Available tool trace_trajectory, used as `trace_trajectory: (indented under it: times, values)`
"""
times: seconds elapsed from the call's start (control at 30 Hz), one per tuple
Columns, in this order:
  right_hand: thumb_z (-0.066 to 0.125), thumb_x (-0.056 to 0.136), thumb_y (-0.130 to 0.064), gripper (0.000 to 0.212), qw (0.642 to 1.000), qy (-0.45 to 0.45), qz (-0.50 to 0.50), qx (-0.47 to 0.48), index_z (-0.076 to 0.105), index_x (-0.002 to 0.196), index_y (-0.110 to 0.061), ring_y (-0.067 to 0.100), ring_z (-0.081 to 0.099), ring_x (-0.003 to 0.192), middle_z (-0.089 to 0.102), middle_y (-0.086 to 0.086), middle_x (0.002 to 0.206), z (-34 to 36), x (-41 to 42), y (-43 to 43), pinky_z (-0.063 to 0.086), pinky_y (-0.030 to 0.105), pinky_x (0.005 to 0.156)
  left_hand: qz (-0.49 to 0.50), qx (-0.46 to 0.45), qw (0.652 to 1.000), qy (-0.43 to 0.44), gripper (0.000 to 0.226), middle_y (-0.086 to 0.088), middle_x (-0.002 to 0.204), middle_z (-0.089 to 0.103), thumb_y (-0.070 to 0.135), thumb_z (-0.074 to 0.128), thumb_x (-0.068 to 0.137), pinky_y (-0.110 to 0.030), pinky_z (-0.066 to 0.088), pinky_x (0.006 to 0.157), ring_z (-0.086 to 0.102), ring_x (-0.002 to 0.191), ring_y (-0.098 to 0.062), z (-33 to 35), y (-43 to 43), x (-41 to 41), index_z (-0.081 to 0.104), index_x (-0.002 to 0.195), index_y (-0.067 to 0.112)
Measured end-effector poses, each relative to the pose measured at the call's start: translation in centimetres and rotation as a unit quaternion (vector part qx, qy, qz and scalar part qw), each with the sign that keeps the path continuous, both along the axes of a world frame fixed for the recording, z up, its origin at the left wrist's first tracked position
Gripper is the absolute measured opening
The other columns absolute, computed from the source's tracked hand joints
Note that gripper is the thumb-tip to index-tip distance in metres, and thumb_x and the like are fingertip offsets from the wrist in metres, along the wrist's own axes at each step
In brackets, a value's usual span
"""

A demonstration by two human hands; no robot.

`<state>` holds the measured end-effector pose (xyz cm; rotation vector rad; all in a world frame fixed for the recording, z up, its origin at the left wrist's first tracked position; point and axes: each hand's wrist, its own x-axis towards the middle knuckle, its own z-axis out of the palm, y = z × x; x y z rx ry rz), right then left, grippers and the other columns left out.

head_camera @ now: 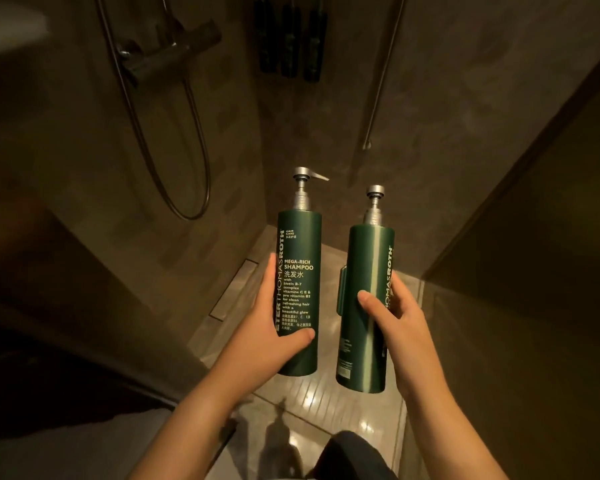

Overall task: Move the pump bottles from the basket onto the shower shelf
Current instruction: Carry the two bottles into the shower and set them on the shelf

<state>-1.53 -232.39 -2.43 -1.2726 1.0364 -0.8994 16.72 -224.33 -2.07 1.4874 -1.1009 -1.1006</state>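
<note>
Left hand: wrapped round the lower half of the shampoo bottle, thumb across its front.
Right hand: clasping the second bottle at mid-body, thumb on its front.
Shampoo bottle: long axis upright, pump up, spout pointing right, label facing the camera.
Second bottle: just right of the shampoo bottle, apart from it, tilted slightly right, pump up, back label showing.
Both bottles: held in the air above the shower floor.
Wall bottles: three dark ones, far above the shampoo bottle.

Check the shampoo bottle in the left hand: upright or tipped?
Upright. The shampoo bottle has its pump at the top and base at the bottom, held in the left hand above the floor.
</note>
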Motion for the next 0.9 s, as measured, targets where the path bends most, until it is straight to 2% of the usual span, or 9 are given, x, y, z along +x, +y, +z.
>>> trace_trajectory:
  times: [0.13,0.33,0.47,0.57,0.73,0.9]
  values:
    - [0.069,0.078,-0.034,0.046,0.999,-0.012,0.050,0.008,0.050,0.112,-0.059,-0.004,0.064,0.091,0.066,-0.027,0.101,0.3,3.9,-3.9,0.051,0.011,0.061,0.042,-0.005,0.999,0.004,0.108,0.047,0.128,0.033,0.029,0.072,0.069,-0.017,0.042,0.087,0.045,0.117,0.012,0.3,-2.4,2.7,-0.006,0.134,0.066]
    - [0.070,0.080,-0.026,0.052,0.990,-0.037,0.138,-0.014,0.052,0.126,-0.042,0.003,0.064,0.100,0.067,-0.014,0.113,0.4,10.4,-11.1,0.052,0.016,0.072,0.139,-0.005,0.990,-0.021,0.108,0.031,0.142,0.030,0.027,0.072,0.071,-0.025,0.040,0.094,0.041,0.121,0.012,0.8,-6.4,6.3,-0.006,0.134,0.065]
    - [0.070,0.081,-0.021,0.048,0.976,-0.060,0.206,-0.033,0.055,0.123,-0.039,0.005,0.064,0.101,0.068,-0.014,0.112,0.8,14.7,-16.8,0.052,0.016,0.075,0.211,-0.017,0.977,-0.033,0.108,0.027,0.145,0.029,0.025,0.071,0.070,-0.031,0.039,0.101,0.041,0.124,0.007,1.5,-10.3,8.4,-0.005,0.134,0.066]
    - [0.069,0.082,-0.021,0.048,0.962,-0.071,0.259,-0.048,0.055,0.123,-0.042,0.002,0.064,0.101,0.068,-0.019,0.111,2.0,17.5,-21.2,0.050,0.013,0.074,0.256,-0.026,0.966,-0.029,0.107,0.031,0.141,0.034,0.026,0.071,0.070,-0.036,0.040,0.102,0.045,0.121,0.006,2.6,-13.9,9.3,-0.005,0.132,0.067]
    - [0.069,0.083,-0.023,0.052,0.927,-0.085,0.354,-0.092,0.051,0.129,-0.040,0.001,0.061,0.108,0.064,-0.018,0.119,5.0,22.1,-27.3,0.049,0.013,0.080,0.328,-0.041,0.943,-0.045,0.107,0.022,0.141,0.039,0.025,0.071,0.071,-0.041,0.041,0.102,0.046,0.121,0.003,4.6,-18.8,10.7,-0.005,0.133,0.067]
    - [0.073,0.075,-0.034,0.061,0.894,-0.108,0.421,-0.109,0.049,0.130,-0.043,0.000,0.060,0.108,0.063,-0.021,0.120,7.4,26.7,-29.9,0.053,0.020,0.082,0.407,-0.067,0.909,-0.058,0.107,0.023,0.144,0.035,0.025,0.073,0.071,-0.042,0.038,0.104,0.042,0.126,0.000,6.5,-19.9,12.4,-0.004,0.133,0.068]
